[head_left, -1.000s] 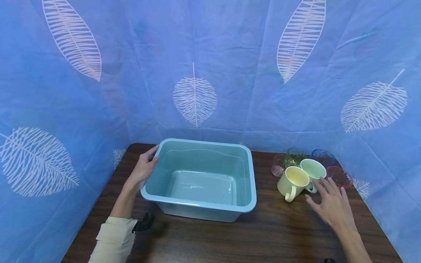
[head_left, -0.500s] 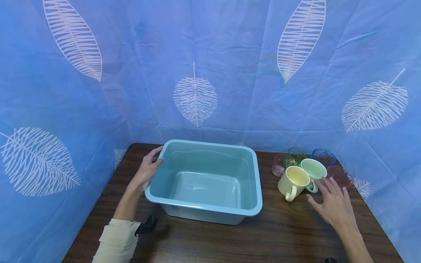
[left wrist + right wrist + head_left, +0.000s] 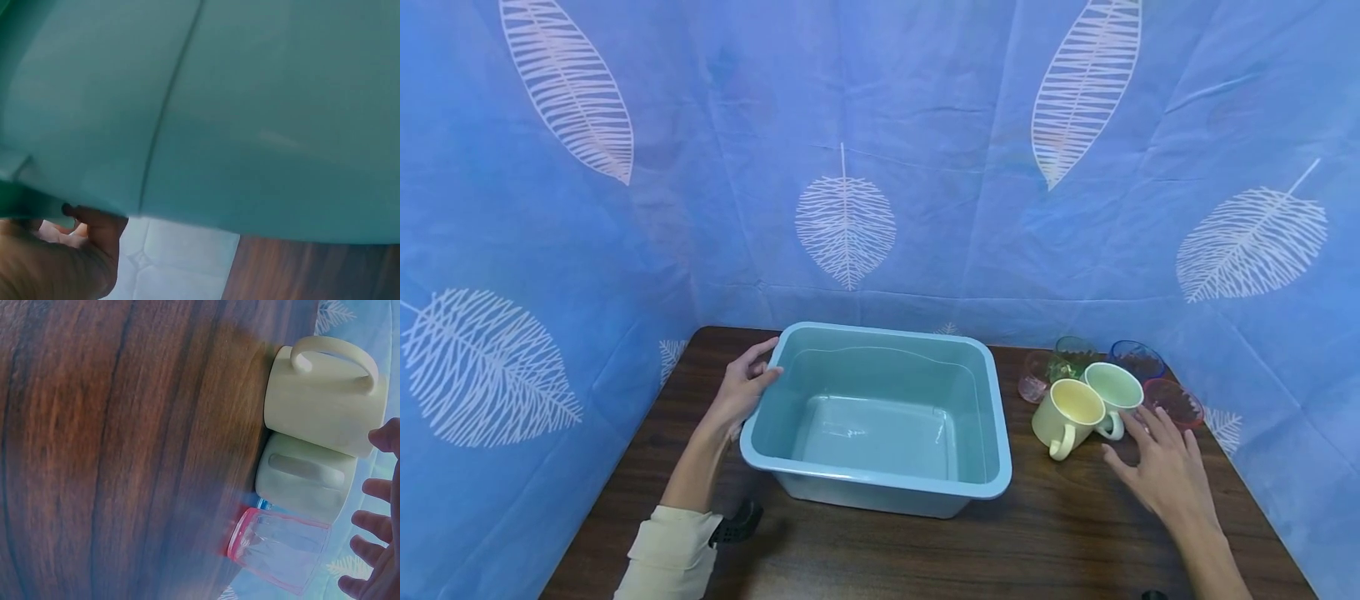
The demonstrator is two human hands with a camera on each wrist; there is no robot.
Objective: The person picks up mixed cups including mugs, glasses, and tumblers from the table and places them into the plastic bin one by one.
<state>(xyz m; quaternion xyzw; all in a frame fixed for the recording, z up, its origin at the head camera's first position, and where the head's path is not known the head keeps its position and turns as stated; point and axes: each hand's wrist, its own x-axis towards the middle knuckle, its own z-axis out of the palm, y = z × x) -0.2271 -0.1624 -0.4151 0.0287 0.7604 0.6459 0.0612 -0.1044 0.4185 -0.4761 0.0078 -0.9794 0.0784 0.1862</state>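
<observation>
My left hand (image 3: 739, 396) holds the left rim of a light blue plastic tub (image 3: 880, 479), thumb over the edge. In the left wrist view, bent fingers (image 3: 100, 228) meet the tub's rim, and its outer wall fills most of the picture. On the right, my right hand (image 3: 1165, 475) hovers with spread fingers close to a pale green mug (image 3: 1112, 385) and a cream mug (image 3: 1060, 425), gripping neither. The mugs stand upright side by side, handles toward the front. Beside them is a clear red-rimmed glass (image 3: 281, 547), upright near the fingertips.
Behind the mugs stand a pinkish glass (image 3: 1033, 379), a green glass (image 3: 1075, 354) and a blue-rimmed glass (image 3: 1138, 360). All rest on a dark wooden table (image 3: 1022, 550). A blue leaf-patterned cloth (image 3: 925, 208) hangs around the back and sides.
The tub has slid rightward and slightly toward the front, and my left hand has travelled with it. My right hand has barely shifted; the mugs and glasses stay where they were.
</observation>
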